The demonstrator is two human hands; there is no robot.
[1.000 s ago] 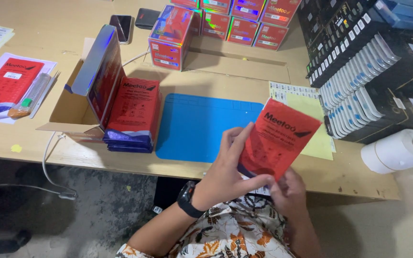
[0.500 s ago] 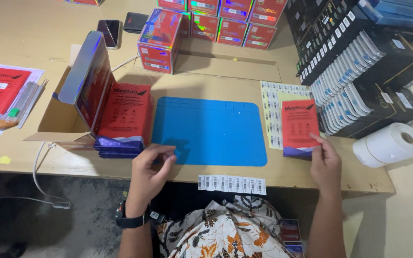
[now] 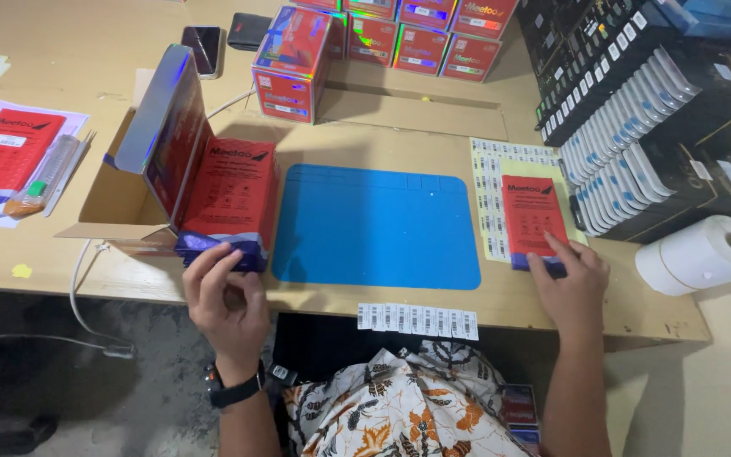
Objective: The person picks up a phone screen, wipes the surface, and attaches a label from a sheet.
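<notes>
My left hand (image 3: 223, 298) grips the purple bottom end of a stack of red packets (image 3: 230, 196) that leans against an open cardboard box (image 3: 120, 199) at the left. My right hand (image 3: 570, 283) rests on the lower edge of a single red packet (image 3: 533, 211), which lies on sheets of small barcode labels (image 3: 491, 182) to the right of a blue mat (image 3: 376, 227). A strip of barcode labels (image 3: 417, 321) lies at the desk's front edge between my hands.
Red retail boxes (image 3: 294, 55) stand in a row at the back. Black trays of white slim boxes (image 3: 636, 110) fill the right side. A white paper roll (image 3: 704, 252) sits at the right edge. Two phones (image 3: 205, 46) lie at the back, red packets and a pen at far left.
My left hand moved left from the mat's edge onto the bottom of the leaning packet stack. My right hand set the single red packet down flat on the label sheets.
</notes>
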